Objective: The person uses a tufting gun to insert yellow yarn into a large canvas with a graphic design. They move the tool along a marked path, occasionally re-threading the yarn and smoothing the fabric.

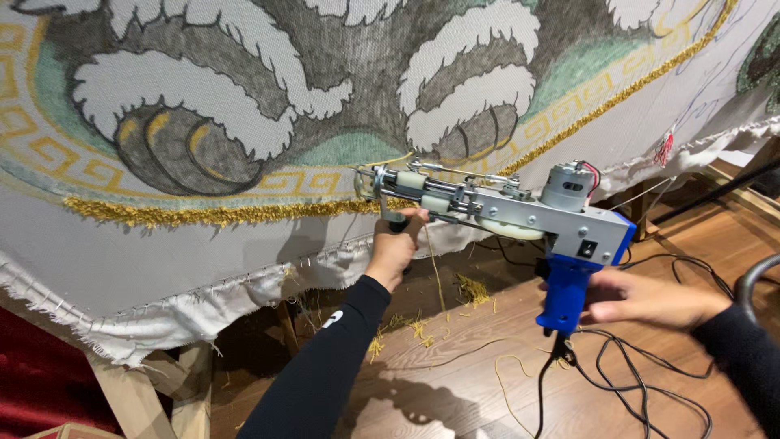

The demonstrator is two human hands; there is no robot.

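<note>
Left hand (396, 244): we clenched the front handle of the tufting gun (496, 207).
Right hand (642, 299): we had released, fingers beside the blue grip (563, 291).
Cloth (162, 252): ahead of our front hold.

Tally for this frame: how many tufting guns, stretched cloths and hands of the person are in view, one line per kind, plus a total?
Tufting gun: 1
Stretched cloth: 1
Hands: 2, the left hand on the front grip, the right hand at the blue grip
Total: 4
</note>
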